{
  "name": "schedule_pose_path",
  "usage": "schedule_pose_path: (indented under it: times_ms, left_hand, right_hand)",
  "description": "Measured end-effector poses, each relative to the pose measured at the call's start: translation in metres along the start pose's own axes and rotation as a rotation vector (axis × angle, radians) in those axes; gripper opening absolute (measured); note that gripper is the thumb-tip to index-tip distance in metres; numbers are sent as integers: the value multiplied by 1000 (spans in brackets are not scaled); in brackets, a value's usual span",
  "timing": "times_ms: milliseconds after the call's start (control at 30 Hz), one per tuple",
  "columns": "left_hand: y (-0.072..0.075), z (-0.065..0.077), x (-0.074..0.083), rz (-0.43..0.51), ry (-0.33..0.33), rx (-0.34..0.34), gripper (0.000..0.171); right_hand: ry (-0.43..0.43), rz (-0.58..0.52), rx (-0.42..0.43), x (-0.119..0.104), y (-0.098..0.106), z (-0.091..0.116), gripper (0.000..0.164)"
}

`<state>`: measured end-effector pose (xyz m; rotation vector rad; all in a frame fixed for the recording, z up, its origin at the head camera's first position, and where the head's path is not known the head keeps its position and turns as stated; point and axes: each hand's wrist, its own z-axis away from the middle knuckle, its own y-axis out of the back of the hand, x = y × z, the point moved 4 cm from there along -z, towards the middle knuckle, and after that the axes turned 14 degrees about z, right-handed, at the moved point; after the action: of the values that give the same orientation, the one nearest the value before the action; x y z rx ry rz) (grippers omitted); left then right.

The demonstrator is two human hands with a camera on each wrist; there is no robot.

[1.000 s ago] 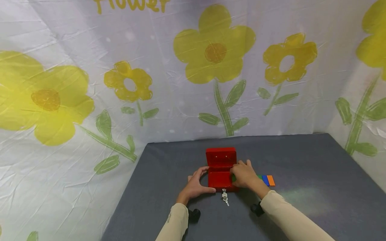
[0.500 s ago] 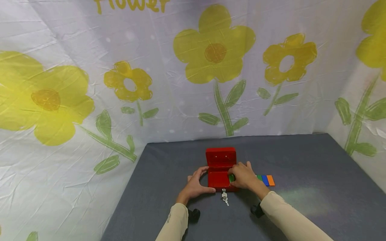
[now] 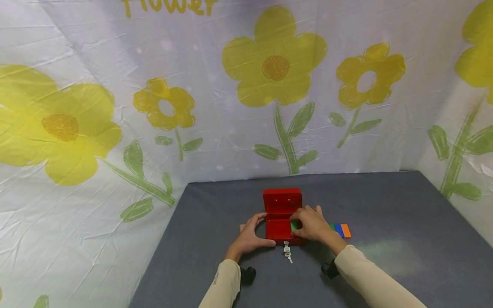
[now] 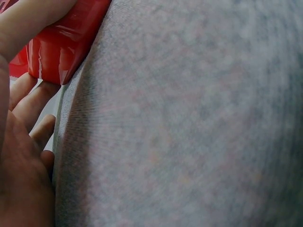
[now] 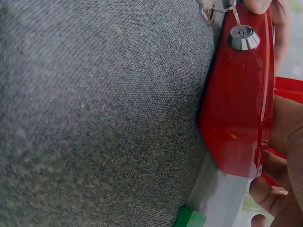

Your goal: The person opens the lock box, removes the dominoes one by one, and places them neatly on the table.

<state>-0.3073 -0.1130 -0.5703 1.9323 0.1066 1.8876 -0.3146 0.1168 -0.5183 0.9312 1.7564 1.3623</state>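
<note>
A red cash box [image 3: 278,229] stands on the table with its lid [image 3: 282,201] tilted up at the back. My left hand [image 3: 250,238] grips the box's left side, thumb at the front corner and fingers toward the rear. Over the right part of the box, my right hand [image 3: 313,225] pinches a green block [image 3: 294,225], partly hidden by the fingers. Keys [image 3: 287,251] hang from the lock [image 5: 244,38] on the box front. The left wrist view shows the red box corner [image 4: 49,56] against the left fingers.
To the right of the box a row of coloured blocks lies on the grey table [image 3: 385,265]: green [image 3: 331,226], blue [image 3: 339,230] and orange [image 3: 345,231]. The right forearm partly covers that row. A flower-printed sheet [image 3: 215,141] hangs behind the table.
My right hand has shifted slightly left over the box with the green block, which shows more between the fingers. The left hand and the box have stayed put.
</note>
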Motion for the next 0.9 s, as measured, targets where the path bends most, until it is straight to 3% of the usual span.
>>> schedule_pose_path:
  times_ms: [900]
  left_hand:
    - [0,2,2,-7,6,1,94]
  right_hand:
    - [25,-39,103,9,8,11,42]
